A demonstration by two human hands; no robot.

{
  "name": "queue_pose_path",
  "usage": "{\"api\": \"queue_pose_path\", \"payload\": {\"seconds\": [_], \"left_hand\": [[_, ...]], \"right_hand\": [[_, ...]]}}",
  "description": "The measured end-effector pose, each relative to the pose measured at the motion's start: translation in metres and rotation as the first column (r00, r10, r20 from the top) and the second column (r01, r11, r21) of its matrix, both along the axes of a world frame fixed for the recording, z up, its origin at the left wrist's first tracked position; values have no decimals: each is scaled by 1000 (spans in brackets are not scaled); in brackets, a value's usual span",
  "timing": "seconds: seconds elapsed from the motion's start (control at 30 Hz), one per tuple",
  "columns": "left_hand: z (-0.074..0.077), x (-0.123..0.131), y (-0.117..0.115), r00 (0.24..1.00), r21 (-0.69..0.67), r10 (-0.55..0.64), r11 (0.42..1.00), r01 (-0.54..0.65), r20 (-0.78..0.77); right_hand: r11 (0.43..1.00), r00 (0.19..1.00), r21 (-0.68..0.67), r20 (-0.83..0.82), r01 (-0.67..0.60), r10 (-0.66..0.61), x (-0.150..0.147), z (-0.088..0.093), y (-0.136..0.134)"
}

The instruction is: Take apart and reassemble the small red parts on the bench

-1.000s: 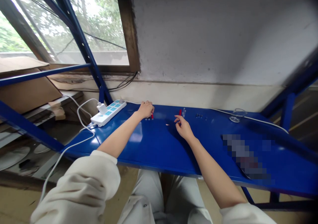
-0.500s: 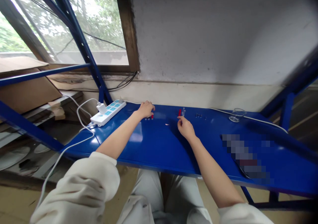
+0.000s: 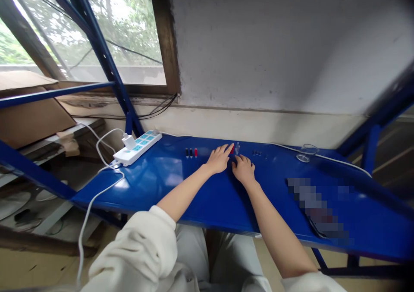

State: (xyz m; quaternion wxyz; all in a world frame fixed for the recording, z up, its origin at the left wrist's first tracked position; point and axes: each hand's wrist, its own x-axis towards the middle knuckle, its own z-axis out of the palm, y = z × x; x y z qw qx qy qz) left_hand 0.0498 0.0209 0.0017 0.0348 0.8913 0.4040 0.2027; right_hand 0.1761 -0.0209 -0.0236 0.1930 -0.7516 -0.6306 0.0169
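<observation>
My left hand [image 3: 220, 159] lies flat on the blue steel shelf [image 3: 155, 184] with its fingers apart, and a fingertip reaches a small red piece [image 3: 232, 149], partly hiding it. Close beside it, my right hand [image 3: 243, 169] rests with its fingers spread, just below a small transparent piece [image 3: 237, 148]. Neither hand visibly holds anything. To the left stands a row of small upright pegs, black and red [image 3: 190, 152]. A few tiny dark parts [image 3: 257, 152] sit to the right of my right hand.
A white power strip [image 3: 137, 148] with a plugged-in charger [image 3: 128, 142] lies at the shelf's left end. A glass dish [image 3: 305, 153] and a white cable [image 3: 326, 156] lie along the back. A pixelated patch [image 3: 315, 205] covers something at right. Blue uprights flank the shelf.
My left hand has slid right from the pegs, uncovering them, and now reaches the red piece. My right hand has uncurled and lies flatter. The view has shifted slightly.
</observation>
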Motion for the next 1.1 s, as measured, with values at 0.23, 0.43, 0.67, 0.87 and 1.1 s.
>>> {"api": "queue_pose_path", "payload": {"seconds": [0.23, 0.43, 0.67, 0.87, 1.1], "left_hand": [[-21, 25, 16, 993, -49, 113, 992, -114, -21], [-20, 31, 23, 980, 33, 175, 983, -179, 93], [-16, 26, 21, 961, 41, 206, 975, -217, 185], [-10, 2, 6, 846, -134, 232, 972, -191, 479], [-16, -16, -10, 468, -446, 410, 894, -38, 783]], "right_hand": [[996, 1000, -91, -27, -15, 12, 1, -7, 8], [997, 1000, -69, -13, -18, 17, 1, -10, 13], [997, 1000, -73, 14, -10, 11, 2, -14, 17], [994, 1000, -106, 25, -8, 11, 2, -16, 21], [989, 1000, -148, 19, -1, 4, 2, -15, 26]]}}
